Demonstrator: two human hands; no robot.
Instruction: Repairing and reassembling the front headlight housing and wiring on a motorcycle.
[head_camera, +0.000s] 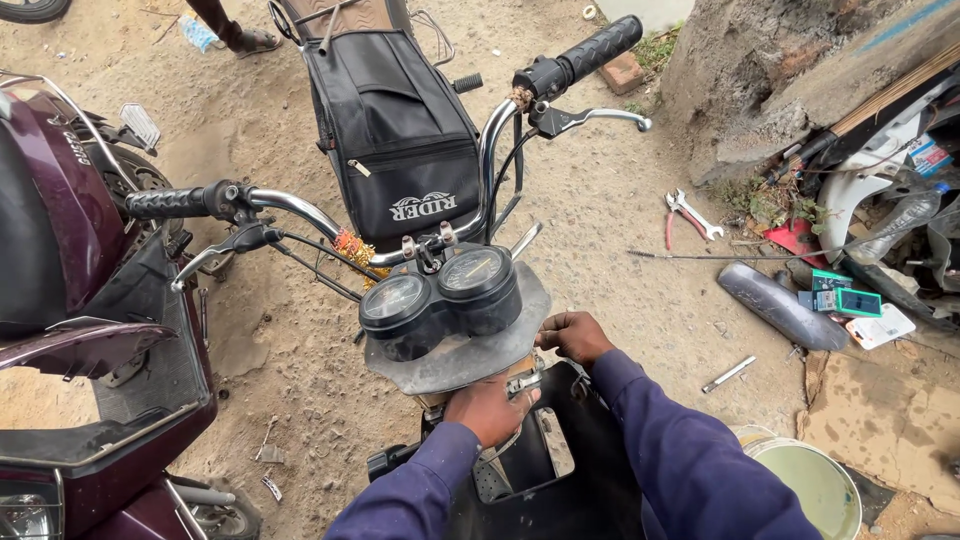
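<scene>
A motorcycle faces me, with chrome handlebars (300, 208) and twin round gauges (440, 295) mounted on a grey plate (455, 360). My left hand (488, 408) is just below the plate, fingers closed around a small silver metal piece (525, 383) at the bike's front. My right hand (572, 336) is curled against the plate's right edge, behind the gauges. Both arms wear dark blue sleeves. A black front panel (560, 470) sits under my hands. What my fingers touch under the plate is hidden.
A maroon scooter (70, 300) stands close on the left. On the sandy ground at right lie red-handled pliers and a spanner (688, 215), a long thin rod (740, 255), a dark grey cover (780, 305), small boxes (845, 297) and a pale bucket (815, 485). A black bag (395, 130) lies on the tank.
</scene>
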